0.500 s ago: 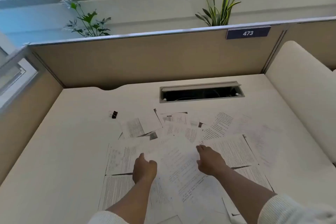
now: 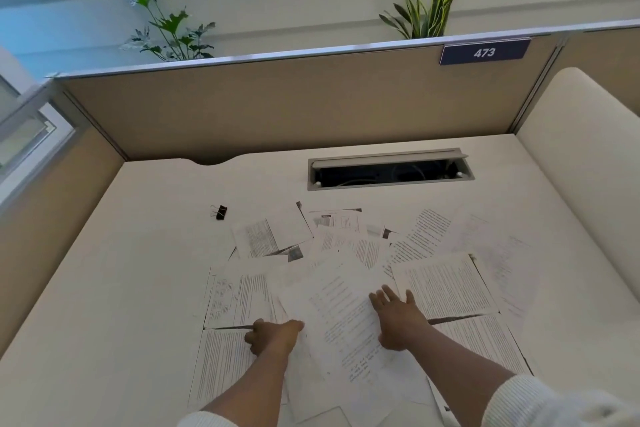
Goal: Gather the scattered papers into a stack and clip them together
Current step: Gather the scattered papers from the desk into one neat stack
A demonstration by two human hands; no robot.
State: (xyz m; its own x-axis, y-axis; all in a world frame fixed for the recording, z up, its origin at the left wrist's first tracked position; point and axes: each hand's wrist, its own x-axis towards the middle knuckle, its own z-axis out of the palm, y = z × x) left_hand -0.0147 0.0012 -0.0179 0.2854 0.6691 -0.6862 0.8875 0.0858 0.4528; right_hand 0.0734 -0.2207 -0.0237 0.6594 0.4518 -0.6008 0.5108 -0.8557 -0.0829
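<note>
We see the right hand (image 2: 398, 321) lying flat with its fingers spread, palm down on the papers (image 2: 346, 315), its grip open and closed on nothing. It presses on the right edge of a tilted sheet (image 2: 341, 319) that lies on top of the pile. Just left of it, across that sheet, the left hand (image 2: 273, 334) is curled into a loose fist with its knuckles on the papers at the sheet's left edge; we cannot tell whether its grip has pinched a page or only rests there.

Around both hands the papers lie scattered and overlapping on the white surface (image 2: 121, 288), printed sides up, fanned out at many angles: some under the forearms, more to the right of the right hand, others beyond the fingertips.

Farther out, beyond the left hand and a little to its left, a black clip (image 2: 220, 212) sits on the bare surface, apart from the nearest page. Beyond the right hand, past the far papers, a cable slot (image 2: 389, 170) is set into the surface. White sleeves (image 2: 526, 399) are pushed up both forearms.
</note>
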